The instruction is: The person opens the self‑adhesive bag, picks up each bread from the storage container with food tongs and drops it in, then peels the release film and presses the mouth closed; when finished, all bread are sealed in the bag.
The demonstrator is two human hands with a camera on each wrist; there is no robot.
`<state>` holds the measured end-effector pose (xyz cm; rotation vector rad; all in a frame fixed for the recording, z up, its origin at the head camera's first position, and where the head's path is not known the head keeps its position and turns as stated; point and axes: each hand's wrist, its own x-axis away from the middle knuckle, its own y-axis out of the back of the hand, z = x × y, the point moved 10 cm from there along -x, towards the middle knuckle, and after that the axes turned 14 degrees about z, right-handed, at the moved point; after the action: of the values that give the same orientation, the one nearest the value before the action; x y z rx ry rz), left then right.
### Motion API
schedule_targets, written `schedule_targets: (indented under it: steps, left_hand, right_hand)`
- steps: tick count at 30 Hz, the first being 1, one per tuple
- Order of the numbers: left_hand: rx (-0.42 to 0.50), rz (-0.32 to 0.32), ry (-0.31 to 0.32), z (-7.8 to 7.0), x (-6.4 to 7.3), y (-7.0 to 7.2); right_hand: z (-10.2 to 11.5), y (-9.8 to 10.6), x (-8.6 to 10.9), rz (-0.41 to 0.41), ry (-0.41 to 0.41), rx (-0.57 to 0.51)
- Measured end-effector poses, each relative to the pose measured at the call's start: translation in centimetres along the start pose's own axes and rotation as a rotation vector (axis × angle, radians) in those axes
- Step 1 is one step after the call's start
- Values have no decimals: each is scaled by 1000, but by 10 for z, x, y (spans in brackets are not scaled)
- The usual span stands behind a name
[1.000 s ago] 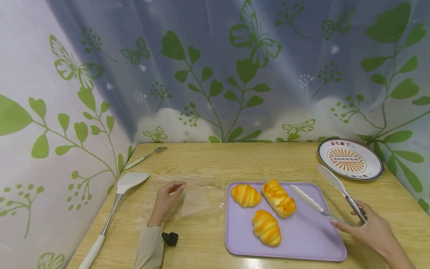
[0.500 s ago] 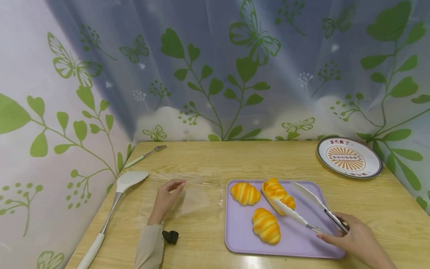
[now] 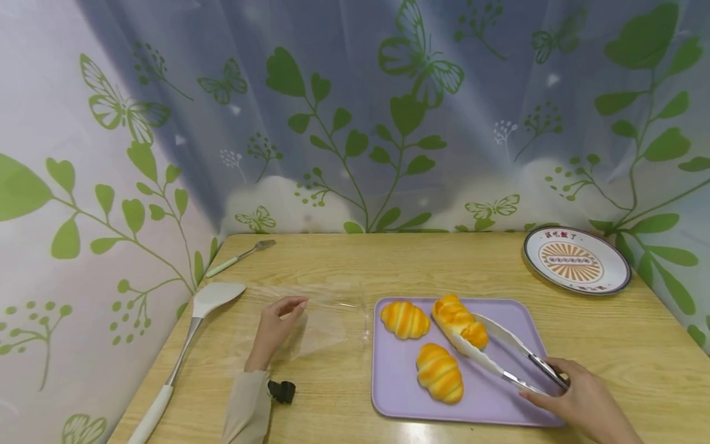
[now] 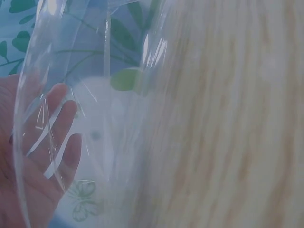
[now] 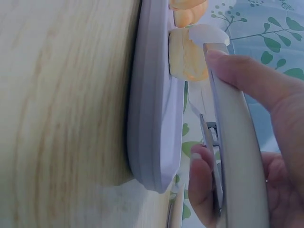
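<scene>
My right hand point(image 3: 579, 394) grips a pair of tongs point(image 3: 513, 373) with metal handles and white tips, one arm on the thumb side and one on the finger side. The tips straddle the long braided bread point(image 3: 459, 322) on the lilac tray point(image 3: 501, 407); contact on both sides is hard to tell. The right wrist view shows the thumb along the tongs point(image 5: 240, 142). Two croissant-shaped breads point(image 3: 405, 320) share the tray. My left hand point(image 3: 277, 330) is at a clear plastic bag point(image 3: 327, 327), fingers spread and seen through the film point(image 4: 109, 142); no pinch shows.
At the back right lies a patterned round plate point(image 3: 577, 260). A white-headed spatula point(image 3: 213, 299) runs along the left side, and a small fork point(image 3: 241, 259) lies behind it. Beside the left sleeve is a black wrist camera point(image 3: 281, 392). A printed curtain point(image 3: 344, 123) backs the table.
My right hand has carried the tongs leftward over the tray, and their tips now stand about the braided bread, closer together. The left hand keeps its place at the bag.
</scene>
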<state>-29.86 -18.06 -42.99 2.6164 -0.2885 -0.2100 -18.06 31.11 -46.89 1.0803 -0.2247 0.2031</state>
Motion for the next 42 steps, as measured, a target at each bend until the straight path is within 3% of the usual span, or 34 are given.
schedule_targets:
  steps: [9, 14, 20, 24, 29, 33, 38, 42]
  left_hand:
    - [20, -3, -34, -1, -1, 0]
    - [40, 5, -8, 4, 0, -1]
    - [19, -4, -20, 4, 0, 1]
    - [12, -9, -34, 1, 0, 3]
    - [17, -2, -17, 0, -1, 3]
    - [24, 5, 0, 1, -1, 3]
    - [37, 20, 7, 1, 0, 2]
    - [39, 24, -9, -2, 0, 1]
  right_hand:
    - [3, 3, 0, -36, 14, 0]
    - [5, 6, 0, -59, 23, -9]
    - [26, 19, -3, -87, 61, -43]
    - [54, 26, -9, -95, 138, -63]
    - [101, 31, -17, -117, 345, -50]
    - [130, 26, -31, -40, 443, -23]
    - [154, 17, -53, 105, 477, 5]
    - [174, 8, -69, 176, 509, 37]
